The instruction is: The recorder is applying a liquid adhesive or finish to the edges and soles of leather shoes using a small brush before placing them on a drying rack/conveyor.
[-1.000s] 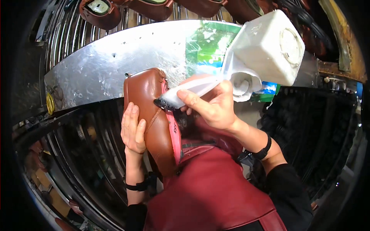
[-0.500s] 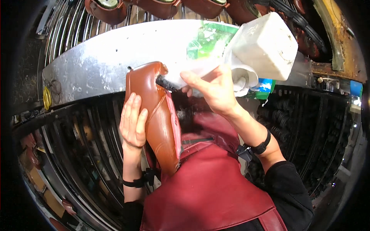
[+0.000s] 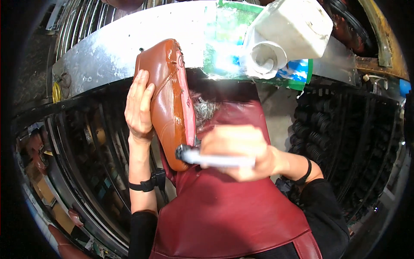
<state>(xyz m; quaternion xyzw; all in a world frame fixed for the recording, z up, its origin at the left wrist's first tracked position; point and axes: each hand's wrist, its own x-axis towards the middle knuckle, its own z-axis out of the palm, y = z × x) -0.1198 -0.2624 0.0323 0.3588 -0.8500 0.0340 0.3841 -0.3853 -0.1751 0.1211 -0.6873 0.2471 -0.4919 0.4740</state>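
A brown leather shoe [image 3: 163, 93] lies on its side, slanting from the metal table edge down to my lap. Its sole side faces right and shows a pink strip [image 3: 186, 101]; a wet sheen runs along the leather margin beside it. My left hand [image 3: 139, 105] is wrapped round the shoe's left side, thumb on the leather. My right hand [image 3: 237, 149], blurred by motion, grips a brush with a pale handle [image 3: 224, 161]. The brush's dark bristles [image 3: 183, 152] are at the shoe's near end, against the lower margin.
Across the metal table [image 3: 99, 64] lies a green and white sheet [image 3: 215, 43]. A white plastic container [image 3: 297, 30] with a round opening [image 3: 268, 59] rests on its side there. A dark red apron [image 3: 233, 211] covers my lap. Racks with dark items [image 3: 315, 125] stand at right.
My right hand has brought the brush from the shoe's far end down to its near end. The wet sheen now shows along the margin. The shoe and my left hand have shifted slightly left.
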